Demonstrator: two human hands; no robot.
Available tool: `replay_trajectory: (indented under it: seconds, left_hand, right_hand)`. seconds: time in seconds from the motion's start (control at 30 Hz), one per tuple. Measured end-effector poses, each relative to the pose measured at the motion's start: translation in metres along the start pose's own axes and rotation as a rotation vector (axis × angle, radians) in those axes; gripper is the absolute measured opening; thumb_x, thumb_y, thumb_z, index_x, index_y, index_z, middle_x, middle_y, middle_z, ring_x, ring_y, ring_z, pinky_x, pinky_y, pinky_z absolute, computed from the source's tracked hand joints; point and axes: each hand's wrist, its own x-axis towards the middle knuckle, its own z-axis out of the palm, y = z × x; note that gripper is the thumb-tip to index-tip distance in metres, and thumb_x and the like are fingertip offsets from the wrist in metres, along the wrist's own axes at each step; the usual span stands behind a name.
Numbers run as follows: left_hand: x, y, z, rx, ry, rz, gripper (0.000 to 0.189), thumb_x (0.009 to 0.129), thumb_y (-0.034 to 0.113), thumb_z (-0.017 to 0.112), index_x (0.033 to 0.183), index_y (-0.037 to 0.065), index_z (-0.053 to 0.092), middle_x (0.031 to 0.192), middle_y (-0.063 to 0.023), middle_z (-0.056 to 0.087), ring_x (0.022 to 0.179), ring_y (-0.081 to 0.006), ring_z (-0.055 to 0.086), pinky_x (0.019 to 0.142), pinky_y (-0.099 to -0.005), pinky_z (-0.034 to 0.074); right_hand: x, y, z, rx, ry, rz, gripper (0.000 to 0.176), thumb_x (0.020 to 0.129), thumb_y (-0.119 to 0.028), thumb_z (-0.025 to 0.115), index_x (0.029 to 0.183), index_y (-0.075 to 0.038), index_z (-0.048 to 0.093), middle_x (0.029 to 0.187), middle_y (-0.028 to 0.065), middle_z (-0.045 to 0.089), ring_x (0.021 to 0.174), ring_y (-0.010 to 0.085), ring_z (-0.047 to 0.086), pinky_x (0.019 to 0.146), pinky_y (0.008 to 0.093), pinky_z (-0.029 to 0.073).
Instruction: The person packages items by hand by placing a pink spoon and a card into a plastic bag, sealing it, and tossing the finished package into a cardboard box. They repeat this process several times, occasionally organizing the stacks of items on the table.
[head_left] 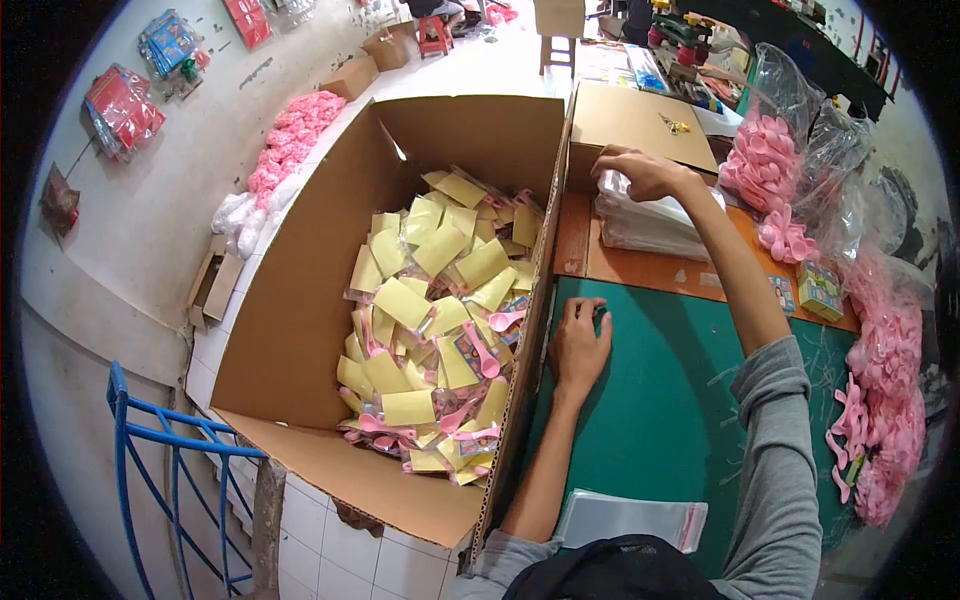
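Note:
My right hand (645, 174) reaches to the back of the table, its fingers bent down and closed on the near-top layer of a stack of clear plastic bags (655, 228). The fingertips are partly hidden. My left hand (580, 348) rests on the green mat (650, 400) beside the box wall, fingers stretched out and holding nothing. To its left stands a large open cardboard box (300, 330). Inside lie many small clear packets (408, 303) with yellow cards and pink spoons. More flat clear bags (632, 520) lie on the mat close to my body.
Pink spoons in plastic bags (765, 160) and a long pink heap (888, 400) line the right side. A small yellow-green box (820, 290) sits on the orange table edge. Yellow-handled scissors (675, 125) lie on cardboard at the back. A blue metal rail (175, 415) stands at left.

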Motion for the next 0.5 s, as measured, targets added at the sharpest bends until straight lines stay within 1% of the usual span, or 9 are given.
replay_trajectory:
  seconds: [0.03, 0.17, 0.27, 0.5]
  left_hand:
    - [0.0001, -0.0003, 0.0005, 0.003, -0.003, -0.005, 0.018, 0.084, 0.017, 0.06, 0.099, 0.009, 0.06, 0.1, -0.0102, 0.055, 0.086, -0.0263, 0.061, 0.073, -0.038, 0.049]
    - [0.0006, -0.0039, 0.003, -0.011, 0.021, 0.035, 0.018, 0.084, 0.016, 0.06, 0.1, 0.009, 0.06, 0.1, -0.0105, 0.055, 0.086, -0.0261, 0.062, 0.073, -0.0375, 0.049]
    - [0.0, -0.0005, 0.0, 0.011, 0.011, 0.019, 0.018, 0.083, 0.016, 0.06, 0.1, 0.008, 0.06, 0.099, -0.0105, 0.055, 0.086, -0.0258, 0.062, 0.073, -0.0372, 0.049]
    - [-0.0004, -0.0022, 0.0017, 0.031, 0.024, 0.027, 0.018, 0.083, 0.016, 0.061, 0.099, 0.008, 0.06, 0.098, -0.01, 0.056, 0.086, -0.025, 0.061, 0.073, -0.037, 0.049]
  right_hand:
    - [-0.0014, -0.0007, -0.0025, 0.066, 0.0, 0.034, 0.051, 0.061, 0.01, 0.052, 0.107, -0.011, 0.059, 0.117, 0.0122, 0.051, 0.116, 0.0319, 0.045, 0.099, 0.0379, 0.037]
    - [-0.0028, 0.0047, -0.0011, -0.051, -0.031, -0.04, 0.05, 0.061, 0.008, 0.053, 0.106, -0.011, 0.058, 0.117, 0.0121, 0.05, 0.115, 0.0325, 0.045, 0.097, 0.0377, 0.039]
    - [-0.0034, 0.0072, -0.0002, -0.091, -0.019, -0.06, 0.05, 0.06, 0.007, 0.053, 0.106, -0.012, 0.058, 0.117, 0.0133, 0.049, 0.114, 0.0329, 0.045, 0.097, 0.0376, 0.039]
    - [0.0008, 0.0054, -0.0028, -0.089, -0.061, -0.009, 0.053, 0.059, 0.004, 0.056, 0.109, -0.012, 0.053, 0.107, 0.0159, 0.049, 0.108, 0.0349, 0.047, 0.09, 0.0409, 0.041]
